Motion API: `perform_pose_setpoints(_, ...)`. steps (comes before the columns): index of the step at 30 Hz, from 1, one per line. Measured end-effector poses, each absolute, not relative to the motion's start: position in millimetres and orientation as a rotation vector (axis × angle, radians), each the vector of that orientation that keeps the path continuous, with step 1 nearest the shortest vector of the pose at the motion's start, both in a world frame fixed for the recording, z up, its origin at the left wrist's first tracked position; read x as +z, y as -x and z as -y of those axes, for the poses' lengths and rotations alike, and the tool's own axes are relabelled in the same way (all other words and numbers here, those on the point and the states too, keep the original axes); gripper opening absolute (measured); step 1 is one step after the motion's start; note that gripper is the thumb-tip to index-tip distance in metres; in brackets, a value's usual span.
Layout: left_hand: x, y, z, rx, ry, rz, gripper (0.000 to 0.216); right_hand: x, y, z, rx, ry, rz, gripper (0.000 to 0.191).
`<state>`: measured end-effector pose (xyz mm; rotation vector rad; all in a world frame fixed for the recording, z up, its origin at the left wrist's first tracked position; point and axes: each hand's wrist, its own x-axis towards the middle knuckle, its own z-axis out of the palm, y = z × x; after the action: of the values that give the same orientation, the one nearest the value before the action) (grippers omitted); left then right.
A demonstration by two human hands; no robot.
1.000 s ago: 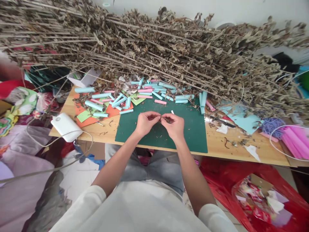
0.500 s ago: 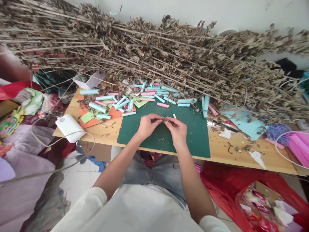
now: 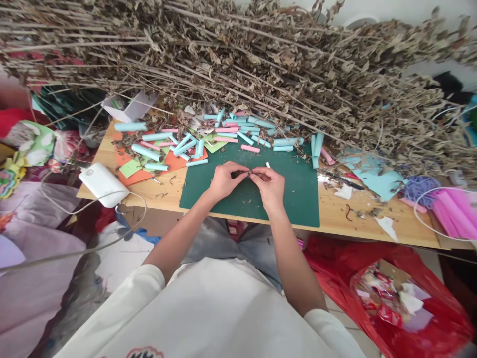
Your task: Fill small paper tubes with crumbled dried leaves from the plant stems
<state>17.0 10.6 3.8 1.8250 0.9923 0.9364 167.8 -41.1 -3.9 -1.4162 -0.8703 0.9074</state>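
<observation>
My left hand [image 3: 224, 180] and my right hand [image 3: 271, 185] meet over the green cutting mat [image 3: 298, 199], fingertips pinched together on a small dark dried plant piece [image 3: 250, 173]. Both hands are closed on it, a little above the mat. Crumbs of dried leaf lie scattered on the mat around them. A tiny white bit [image 3: 267, 164] lies just beyond my right fingers. Several rolled paper tubes [image 3: 186, 145], light blue and pink, lie at the mat's far edge and to the left.
A big heap of dried stalks and leaves [image 3: 261, 64] covers the back of the wooden table [image 3: 357, 226]. Orange and green paper sheets [image 3: 128, 169] lie left, a white device [image 3: 102, 184] with a cable at the left edge, blue paper [image 3: 376, 176] and pink rolls [image 3: 452, 211] right. A red bag [image 3: 395, 298] sits below.
My hands have stayed pinched together over the mat, working the small dried piece. The camera view has shifted slightly; nothing on the table has moved.
</observation>
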Motion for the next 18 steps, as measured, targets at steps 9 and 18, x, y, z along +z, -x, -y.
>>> perform_pose_setpoints(9, -5, -17, -12, 1.014, -1.658, -1.035, 0.017, 1, -163, 39, 0.916, 1.298, 0.773, 0.022)
perform_pose_setpoints(18, -7, -19, -13, 1.091, -1.828, -0.937, 0.017, -3, -167, 38, 0.879, 1.383, 0.825, 0.022)
